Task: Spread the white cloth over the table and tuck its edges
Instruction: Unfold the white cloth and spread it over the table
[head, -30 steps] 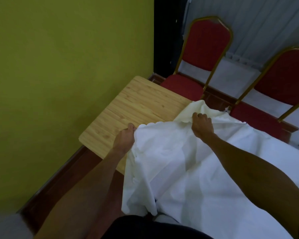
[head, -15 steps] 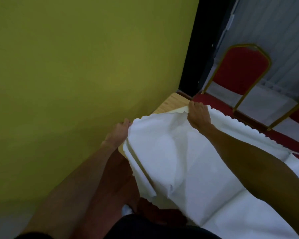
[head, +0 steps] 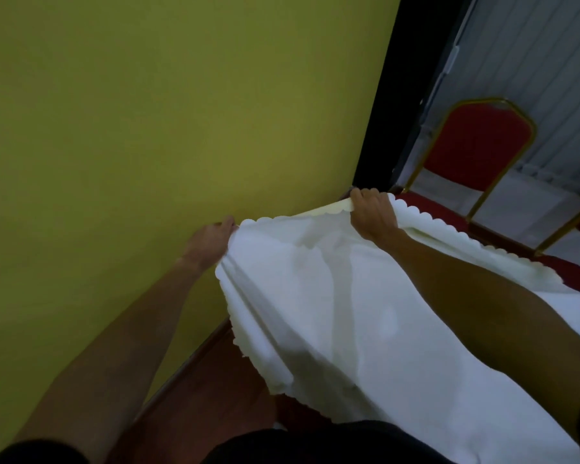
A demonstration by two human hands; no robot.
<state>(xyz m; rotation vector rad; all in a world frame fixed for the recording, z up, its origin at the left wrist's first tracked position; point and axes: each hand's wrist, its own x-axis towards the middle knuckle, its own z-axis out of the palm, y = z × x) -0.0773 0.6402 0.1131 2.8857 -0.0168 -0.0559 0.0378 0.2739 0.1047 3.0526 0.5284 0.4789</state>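
Step in hand: spreading, as I judge it; both hands hold the far scalloped edge of the cloth (head: 332, 296) at the end near the wall (head: 148, 128). Tucking is not yet begun.
Cloth: it lies stretched from the person's body to the far end. On the left side it hangs down in folds above the floor (head: 208, 380).
Table: I cannot see it; it is probably fully hidden under the cloth.
Left hand (head: 208, 242): it pinches the cloth's left far corner, thumb on top. The other fingers are hidden behind the fabric.
Right hand (head: 372, 216): its fingers are curled over the far edge and grip it firmly, just beside the dark door frame.
Nearby: a red chair (head: 482, 142) stands behind the right edge of the cloth.
Next move needs: probably to lay the far edge down evenly, smooth the folds on the left, then push the hanging edges under.
Care: the left side hangs lower, so the cloth may sit uneven.
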